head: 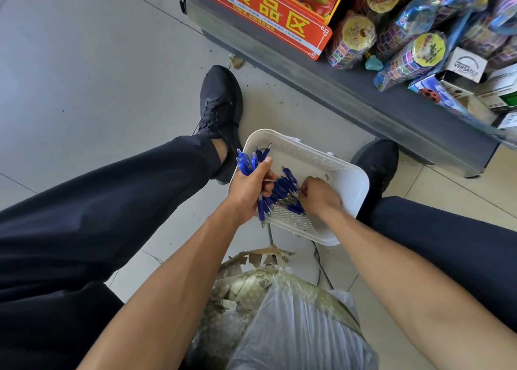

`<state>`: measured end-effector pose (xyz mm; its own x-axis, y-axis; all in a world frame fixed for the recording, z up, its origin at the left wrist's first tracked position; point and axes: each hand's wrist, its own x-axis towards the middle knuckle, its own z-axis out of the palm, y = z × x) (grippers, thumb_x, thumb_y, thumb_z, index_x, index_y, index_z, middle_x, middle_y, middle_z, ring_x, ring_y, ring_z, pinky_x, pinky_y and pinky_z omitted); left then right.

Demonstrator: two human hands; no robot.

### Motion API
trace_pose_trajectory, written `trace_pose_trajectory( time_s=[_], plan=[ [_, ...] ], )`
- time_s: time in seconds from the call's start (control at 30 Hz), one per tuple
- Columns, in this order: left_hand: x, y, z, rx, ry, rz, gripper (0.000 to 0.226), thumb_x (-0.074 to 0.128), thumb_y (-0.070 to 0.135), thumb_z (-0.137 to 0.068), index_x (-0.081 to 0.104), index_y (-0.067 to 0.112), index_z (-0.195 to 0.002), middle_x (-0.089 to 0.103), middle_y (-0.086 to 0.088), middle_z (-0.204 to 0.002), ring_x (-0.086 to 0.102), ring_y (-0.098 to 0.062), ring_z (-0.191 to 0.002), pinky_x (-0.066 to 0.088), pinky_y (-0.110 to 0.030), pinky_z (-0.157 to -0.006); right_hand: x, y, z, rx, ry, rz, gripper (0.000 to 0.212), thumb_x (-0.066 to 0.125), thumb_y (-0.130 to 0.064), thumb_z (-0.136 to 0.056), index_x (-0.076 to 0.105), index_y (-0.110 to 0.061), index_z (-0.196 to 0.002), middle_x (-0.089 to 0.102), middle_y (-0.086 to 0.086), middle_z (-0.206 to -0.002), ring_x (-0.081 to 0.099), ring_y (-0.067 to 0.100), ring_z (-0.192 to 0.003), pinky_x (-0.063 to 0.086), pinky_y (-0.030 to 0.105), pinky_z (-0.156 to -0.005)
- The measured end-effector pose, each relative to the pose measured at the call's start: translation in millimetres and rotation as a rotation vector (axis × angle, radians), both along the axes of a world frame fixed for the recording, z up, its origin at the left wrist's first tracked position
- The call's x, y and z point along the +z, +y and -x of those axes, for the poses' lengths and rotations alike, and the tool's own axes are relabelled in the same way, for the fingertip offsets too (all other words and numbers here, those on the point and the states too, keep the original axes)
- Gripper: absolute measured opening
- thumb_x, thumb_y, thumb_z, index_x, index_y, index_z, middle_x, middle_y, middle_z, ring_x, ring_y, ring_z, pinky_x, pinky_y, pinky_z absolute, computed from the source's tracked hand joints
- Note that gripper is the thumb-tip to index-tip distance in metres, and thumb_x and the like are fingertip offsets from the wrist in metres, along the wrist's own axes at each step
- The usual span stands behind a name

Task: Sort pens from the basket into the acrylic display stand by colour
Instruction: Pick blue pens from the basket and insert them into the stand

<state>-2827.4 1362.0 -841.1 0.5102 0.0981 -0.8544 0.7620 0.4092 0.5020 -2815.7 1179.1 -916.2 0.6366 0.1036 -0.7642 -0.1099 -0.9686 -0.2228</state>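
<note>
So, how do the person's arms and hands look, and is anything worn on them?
Both forearms are bare up to the frame edge: no sleeves show. The left hand and the right hand wear no gloves, and I see no watch, ring or bracelet on either. The legs wear dark navy trousers, the feet black shoes.

Past the grip there's a grey shelf base (349, 90) carrying a red sign (268, 14) with yellow characters, bagged toys (414, 50) and small boxes (465, 66). Two black shoes (221, 103) sit on the pale tiled floor (84, 62), one either side of the grip. Nearer than the grip is a taped-up stool (251, 285) under a clear plastic bag (293, 333).
</note>
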Motion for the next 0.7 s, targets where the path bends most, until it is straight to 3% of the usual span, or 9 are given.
trace_pose_trajectory(
  time_s=[0.13, 0.27, 0.4, 0.5, 0.57, 0.7],
  plan=[
    [-0.5, -2.1, 3.1, 0.031, -0.028, -0.006, 0.022, 0.066, 0.025, -0.098, 0.058, 0.007, -0.089, 0.055, -0.003, -0.066, 0.039, -0.01, -0.05, 0.036, -0.022, -0.05, 7.8, -0.1, 4.9, -0.062, -0.014, -0.155, 0.011, 0.06, -0.023, -0.097, 0.064, -0.016, -0.104, 0.064, 0.0, -0.1, 0.058, 0.018, -0.088, 0.046, 0.03, -0.072],
    [0.2, -2.1, 3.0, 0.018, -0.04, 0.004, 0.023, 0.073, 0.025, -0.093, 0.059, 0.006, -0.096, 0.046, -0.003, -0.064, 0.034, -0.011, -0.051, 0.034, -0.023, -0.051, 22.3, 5.5, 8.4, -0.435, 0.062, -0.448, 0.008, 0.075, -0.018, -0.089, 0.069, -0.021, -0.094, 0.069, -0.006, -0.089, 0.064, 0.009, -0.081, 0.049, 0.022, -0.074],
    [1.1, -0.9, 4.7, -0.051, -0.072, -0.025, 0.026, 0.082, 0.029, -0.083, 0.064, 0.01, -0.083, 0.045, 0.002, -0.054, 0.037, -0.012, -0.05, 0.04, -0.022, -0.049, 45.5, 11.9, 6.4, -0.748, 0.212, -0.768, 0.012, 0.079, -0.002, -0.084, 0.074, -0.012, -0.089, 0.074, 0.003, -0.081, 0.068, 0.011, -0.07, 0.056, 0.024, -0.072],
    [3.0, -1.3, 4.3, -0.061, -0.072, -0.028, 0.022, 0.085, 0.021, -0.079, 0.068, 0.009, -0.084, 0.057, 0.0, -0.055, 0.051, -0.014, -0.05, 0.052, -0.028, -0.054, 56.7, 18.6, 2.6, -0.766, 0.305, -0.878, 0.013, 0.076, 0.002, -0.084, 0.076, -0.011, -0.086, 0.07, 0.006, -0.077, 0.059, 0.013, -0.066, 0.05, 0.02, -0.064],
    [3.9, -2.7, 3.8, -0.038, -0.064, -0.03, 0.02, 0.086, 0.016, -0.078, 0.068, 0.01, -0.082, 0.063, -0.003, -0.061, 0.061, -0.016, -0.055, 0.058, -0.035, -0.064, 57.0, 21.1, 0.2, -0.755, 0.35, -0.913, 0.016, 0.076, 0.002, -0.085, 0.078, -0.014, -0.085, 0.068, 0.012, -0.081, 0.054, 0.021, -0.072, 0.047, 0.024, -0.066],
    [-0.1, -3.1, 4.2, 0.016, -0.033, -0.007, 0.025, 0.083, 0.02, -0.081, 0.06, 0.01, -0.08, 0.055, -0.006, -0.061, 0.056, -0.022, -0.058, 0.054, -0.037, -0.067, 57.0, 24.0, -1.2, -0.754, 0.467, -0.989, 0.009, 0.076, -0.01, -0.082, 0.081, -0.016, -0.088, 0.073, 0.01, -0.084, 0.053, 0.025, -0.076, 0.045, 0.028, -0.072]
  ],
)
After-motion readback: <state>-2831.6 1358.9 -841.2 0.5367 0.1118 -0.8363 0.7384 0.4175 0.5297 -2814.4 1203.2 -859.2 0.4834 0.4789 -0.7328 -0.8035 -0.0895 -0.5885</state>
